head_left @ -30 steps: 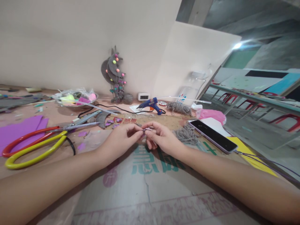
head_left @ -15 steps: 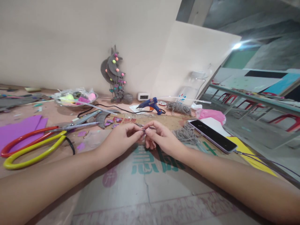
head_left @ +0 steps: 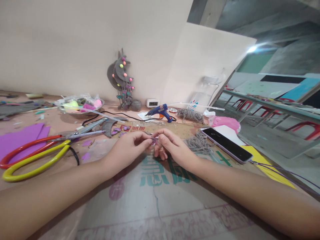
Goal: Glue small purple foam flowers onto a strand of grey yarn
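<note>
Over the cardboard sheet (head_left: 120, 213), a small purple piece (head_left: 154, 140), probably felt, sits between my two hands' fingertips; its exact shape is too small to make out. My left hand (head_left: 128, 146) pinches it between thumb and forefinger. From the other side, my right hand (head_left: 175, 148) meets it with a bent forefinger and curled fingers, its thumb slightly back from the piece. Just behind my left hand lie a grey felt shape (head_left: 108, 127) and several little purple-and-grey pieces (head_left: 116, 131). Loose grey cord (head_left: 200, 142) lies beside my right hand.
Large scissors (head_left: 37, 160) with red and yellow handles and purple sheets (head_left: 22, 138) lie left. Behind are a bowl (head_left: 75, 110) of bright pompoms, a blue glue gun (head_left: 160, 111), a small digital clock (head_left: 153, 103) and a decorated moon hanging (head_left: 122, 76). A phone (head_left: 227, 145) lies right.
My right thumb has drawn back a little from the fingertips, and more of the purple piece shows between my hands. Both arms stay nearly where they were.
</note>
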Available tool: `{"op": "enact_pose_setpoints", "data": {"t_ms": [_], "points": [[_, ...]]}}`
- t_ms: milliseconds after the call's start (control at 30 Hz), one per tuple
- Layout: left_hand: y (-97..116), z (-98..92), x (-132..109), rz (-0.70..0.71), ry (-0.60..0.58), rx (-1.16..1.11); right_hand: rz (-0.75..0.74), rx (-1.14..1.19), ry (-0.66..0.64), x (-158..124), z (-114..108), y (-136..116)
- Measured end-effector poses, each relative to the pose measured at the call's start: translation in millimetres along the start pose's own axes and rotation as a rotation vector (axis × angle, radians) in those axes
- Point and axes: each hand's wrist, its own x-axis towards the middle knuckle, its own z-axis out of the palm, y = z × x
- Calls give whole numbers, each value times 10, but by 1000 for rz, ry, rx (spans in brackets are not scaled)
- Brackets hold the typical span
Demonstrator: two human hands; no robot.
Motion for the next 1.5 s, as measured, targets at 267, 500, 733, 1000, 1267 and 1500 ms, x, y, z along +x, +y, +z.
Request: {"op": "enact_pose_setpoints", "data": {"t_ms": [267,500,733,1000,1267,1500], "points": [[-59,-22,43,-84,29,-127,-41,-91,108,30,-21,26],[-70,-19,35,-88,69,-68,20,-101,112,39,-28,10],[-23,-30,17,-44,57,46,11,-108,67,35,-11,3],[-35,-9,31,0,51,5,13,-193,122,30,-20,3],[-68,-30,31,10,34,59,20,-221,115,29,-22,7],[-64,-24,21,20,38,62,12,-238,98,29,-15,16]]}}
